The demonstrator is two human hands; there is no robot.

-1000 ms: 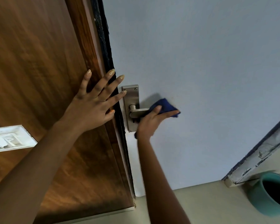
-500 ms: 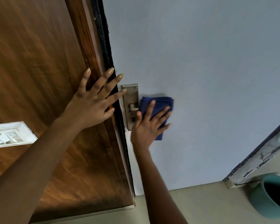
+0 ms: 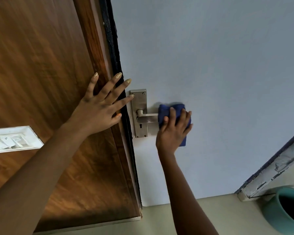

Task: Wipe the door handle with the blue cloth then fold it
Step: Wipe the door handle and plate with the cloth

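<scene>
- Pale blue-grey door point(image 3: 210, 65) fills the right & centre of view; wood-grain panel point(image 3: 37, 65) takes the left side, w/ a dark ragged strip running down between them.
- Beige floor point(image 3: 159, 217) along the bottom; teal bin point(image 3: 282, 211) at lower right corner, just beside a chipped white frame edge point(image 3: 275, 170).
- White switch plate point(image 3: 12, 139) on the wood panel, left edge, partly behind the left forearm.
- Left hand point(image 3: 98, 112) flat on the wood panel, fingers spread wide, holding nothing; index tip reaches the top corner of the steel backplate point(image 3: 139, 114).
- Right hand point(image 3: 173, 131) pressed over the blue cloth point(image 3: 166, 111), fingers splayed on top of it, thumb at its left edge – flat press, not a fist.
- Cloth sits bunched over the outer end of the door handle point(image 3: 148, 117); cloth shows above the fingers & a strip below the palem's right side. Lever's inner part bare, keyhole visible beneath it.
</scene>
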